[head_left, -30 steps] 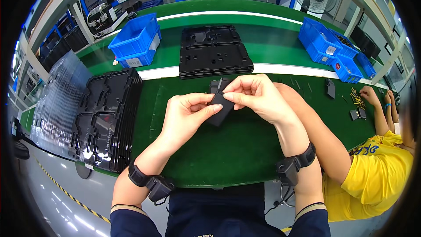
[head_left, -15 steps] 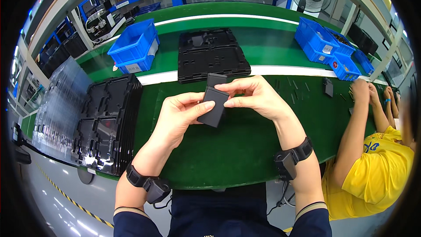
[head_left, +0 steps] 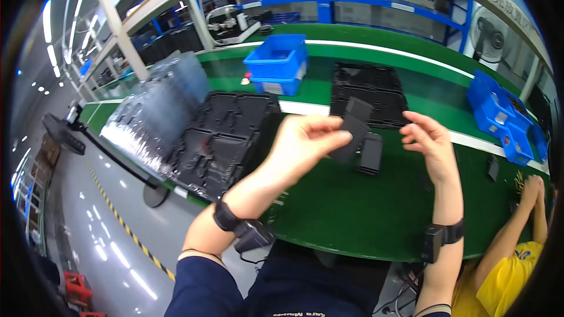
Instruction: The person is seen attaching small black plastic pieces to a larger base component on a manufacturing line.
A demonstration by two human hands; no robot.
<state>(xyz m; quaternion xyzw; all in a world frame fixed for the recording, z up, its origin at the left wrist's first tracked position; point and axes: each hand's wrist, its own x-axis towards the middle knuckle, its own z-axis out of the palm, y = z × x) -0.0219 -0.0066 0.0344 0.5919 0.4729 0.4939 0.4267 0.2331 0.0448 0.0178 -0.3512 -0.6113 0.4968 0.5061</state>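
My left hand [head_left: 308, 141] pinches a flat black plastic case [head_left: 351, 136] between thumb and fingers, above the green bench. A narrower flap [head_left: 358, 108] sticks up at the case's upper end. Just right of it, a second black block-shaped piece [head_left: 371, 154] appears to rest on the bench, partly behind the held case. My right hand [head_left: 430, 141] is off the case, to its right, with fingers apart and nothing in them. Behind both hands lies a black moulded tray [head_left: 388, 91].
At left stand a stack of black trays [head_left: 220, 135] and a stack of clear plastic trays [head_left: 158, 105]. Blue bins stand at the back, one pair [head_left: 276, 61] left and several [head_left: 499, 111] right. A co-worker's hands [head_left: 533, 191] are at the right edge, near a small black part [head_left: 492, 167].
My right hand has let go of the case and moved right. My left hand keeps hold of it. The view has swung left, and the block-shaped piece now shows.
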